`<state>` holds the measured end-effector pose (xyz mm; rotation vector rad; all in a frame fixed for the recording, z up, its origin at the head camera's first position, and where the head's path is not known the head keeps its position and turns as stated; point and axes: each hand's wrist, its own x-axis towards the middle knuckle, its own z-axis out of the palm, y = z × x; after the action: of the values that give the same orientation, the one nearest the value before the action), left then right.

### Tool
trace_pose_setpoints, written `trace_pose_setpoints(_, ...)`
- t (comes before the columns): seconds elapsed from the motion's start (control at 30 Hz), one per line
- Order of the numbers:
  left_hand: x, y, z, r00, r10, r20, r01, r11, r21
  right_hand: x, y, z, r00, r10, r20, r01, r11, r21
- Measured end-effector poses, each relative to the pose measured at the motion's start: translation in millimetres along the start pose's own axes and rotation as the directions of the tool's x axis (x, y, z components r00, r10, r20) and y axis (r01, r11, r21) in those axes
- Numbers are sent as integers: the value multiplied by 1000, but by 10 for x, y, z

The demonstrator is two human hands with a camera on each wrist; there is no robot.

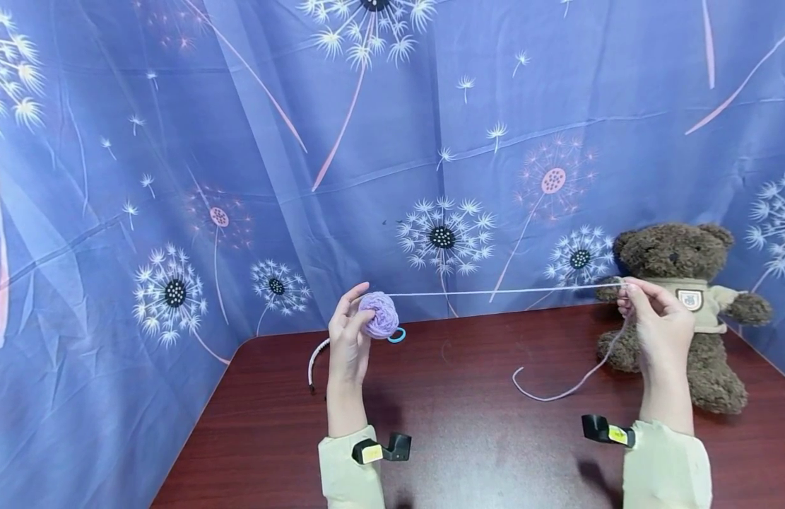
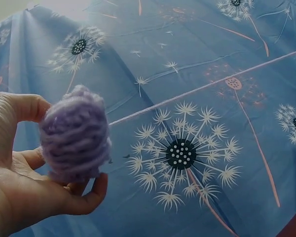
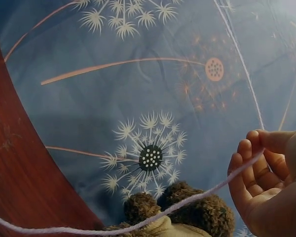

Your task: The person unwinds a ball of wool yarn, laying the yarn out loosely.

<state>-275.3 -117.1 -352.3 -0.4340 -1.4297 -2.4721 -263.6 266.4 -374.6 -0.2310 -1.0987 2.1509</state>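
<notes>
A lilac ball of yarn (image 1: 382, 315) sits in my left hand (image 1: 350, 339), gripped between thumb and fingers above the table. In the left wrist view the wound strands of the yarn ball (image 2: 76, 138) show, with the left hand (image 2: 34, 168) around its left side and underside. From the ball a taut strand of yarn (image 1: 494, 291) runs to my right hand (image 1: 662, 325), whose thumb and index finger pinch it. Past that pinch, the loose yarn end (image 1: 576, 387) hangs in a curve. The right wrist view shows the right hand (image 3: 266, 173) pinching the strand at the fingertips.
A brown teddy bear (image 1: 672, 254) in a beige top sits at the table's right, behind the right hand. On the dark red table (image 1: 468, 424), a light blue ring (image 1: 397, 335) and a white cord (image 1: 312, 360) show near the left hand. A dandelion-print curtain (image 1: 379, 212) hangs behind.
</notes>
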Motion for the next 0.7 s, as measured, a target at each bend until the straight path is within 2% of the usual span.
trace_pose_setpoints(0.1, 8, 0, -1, 1000, 7, -27, -7, 1000, -6, 7, 0, -2, 1000, 7, -12, -7, 1000, 3)
trace_pose_setpoints(0.2, 21, 5, -22, 996, 26, -85, -28, 999, -23, 13, 3, -10, 1000, 0, -14, -1, 1000, -10)
trace_pose_setpoints(0.4, 39, 35, -130, 977, 60, -204, -69, 997, -38, 25, 29, -60, 1000, -20, -13, 19, 999, -26)
trace_pose_setpoints(0.53, 41, 33, -162, 973, 73, -220, -85, 995, -45, 40, 57, -79, 1000, -5, -28, 4, 999, -38)
trace_pose_setpoints(0.7, 49, -12, -113, 979, 67, -194, -79, 995, -53, 58, 105, -63, 998, 50, -23, -53, 991, -119)
